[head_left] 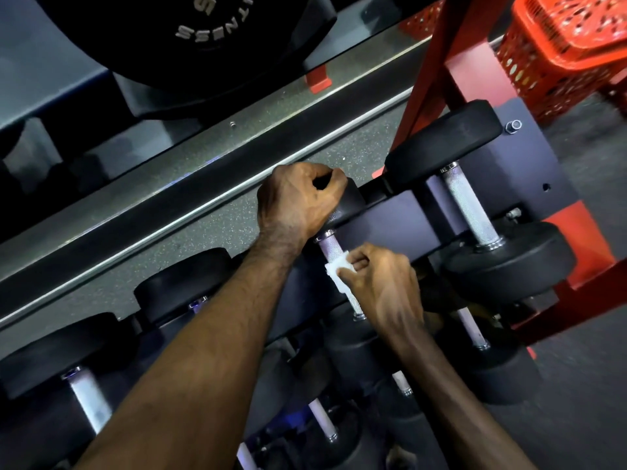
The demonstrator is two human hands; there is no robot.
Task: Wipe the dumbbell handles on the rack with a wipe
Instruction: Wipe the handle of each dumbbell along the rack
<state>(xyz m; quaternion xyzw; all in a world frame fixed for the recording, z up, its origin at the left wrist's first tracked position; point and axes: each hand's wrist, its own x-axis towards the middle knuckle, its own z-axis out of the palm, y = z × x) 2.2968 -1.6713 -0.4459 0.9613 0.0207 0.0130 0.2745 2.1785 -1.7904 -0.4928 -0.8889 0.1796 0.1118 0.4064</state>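
Black dumbbells with knurled silver handles lie in rows on a dark rack (400, 228). My left hand (298, 201) curls over the far head (353, 201) of one dumbbell on the top row. My right hand (383, 283) pinches a folded white wipe (336, 271) against that dumbbell's handle (329, 245), about midway down it. The lower half of the handle is hidden behind the wipe and my fingers. To the right sits a larger dumbbell, its handle (470, 205) bare. More handles show on the lower rows, one (90, 398) at the left.
The rack's red upright frame (437, 62) rises at the right. A red perforated plastic basket (559, 52) stands behind it. A black weight plate (203, 35) fills the top left. Speckled grey floor (190, 232) and a metal rail (210, 205) run behind the rack.
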